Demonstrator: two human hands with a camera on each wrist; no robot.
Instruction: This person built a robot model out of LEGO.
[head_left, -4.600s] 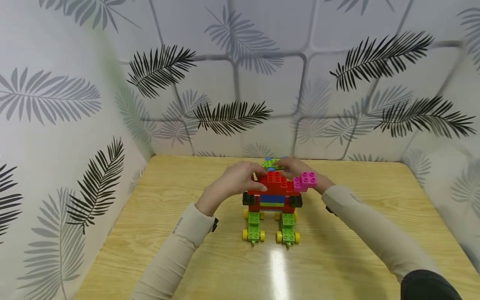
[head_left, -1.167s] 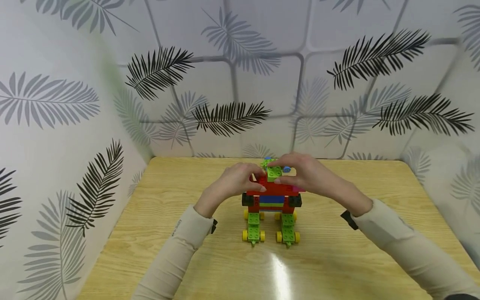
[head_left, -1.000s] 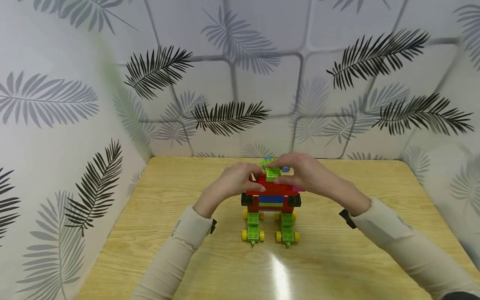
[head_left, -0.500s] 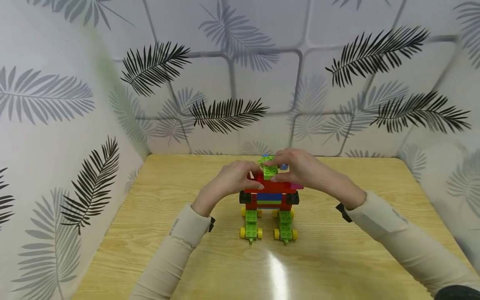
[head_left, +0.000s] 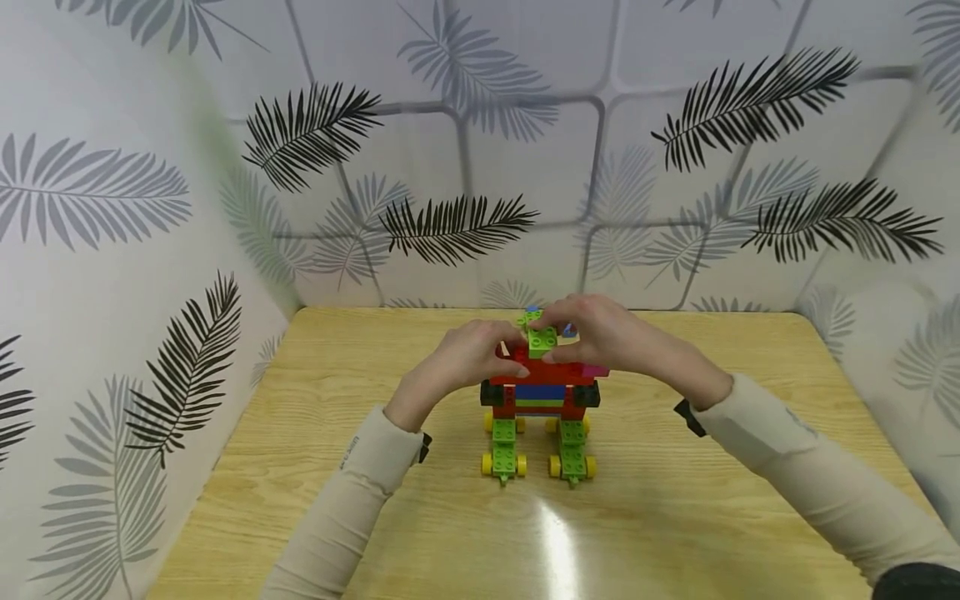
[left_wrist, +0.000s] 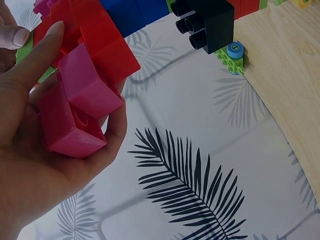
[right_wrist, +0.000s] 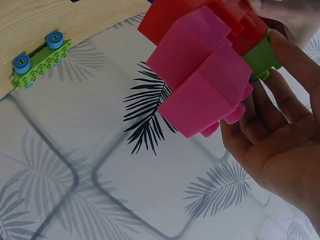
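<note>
A toy figure of building blocks stands on the table, with a red upper body, black side blocks and green wheeled bases for feet. My left hand grips the left end of the red part, its fingers curled round pink blocks in the left wrist view. Between thumb and fingers of my right hand is a light green block, right at the top of the red part. More pink blocks project from the right side.
Behind the figure, near the back edge of the wooden table, lies a green wheeled base with blue wheels. A leaf-patterned wall rises directly behind the table, and another closes off the left side.
My right hand has come from behind the figure, where blue-wheeled pieces lie, to its top with the green block. Over the last second the block shifts slightly left. The left hand keeps its grip.
</note>
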